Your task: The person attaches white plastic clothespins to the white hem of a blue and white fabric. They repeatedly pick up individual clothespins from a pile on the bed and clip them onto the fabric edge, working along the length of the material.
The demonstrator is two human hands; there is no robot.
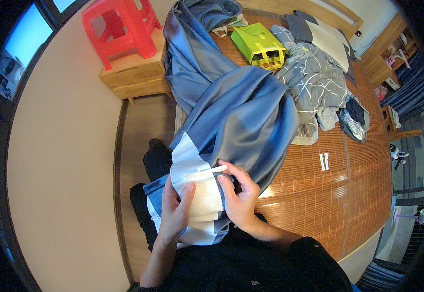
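Note:
A long blue-grey satin curtain (248, 124) lies over my lap and runs up across the bed. Along its edge is a white heading tape (202, 202), turned up towards me. My left hand (175, 208) grips this taped edge, its thumb resting on the white band. A slim white strip, probably a plastic curtain hook (212, 171), lies across the tape with one end sticking out to the right. The fingers of my right hand (241, 195) hold that outer end, close to the curtain's edge. The strip's inner end blends into the white tape.
Two small white pieces (324, 161) lie on the bamboo bed mat (306, 189) at right. Farther back are a green bag (257, 42) and a crumpled grey quilt (317, 80). A red plastic stool (122, 31) stands on the wooden nightstand (139, 80) by the wall.

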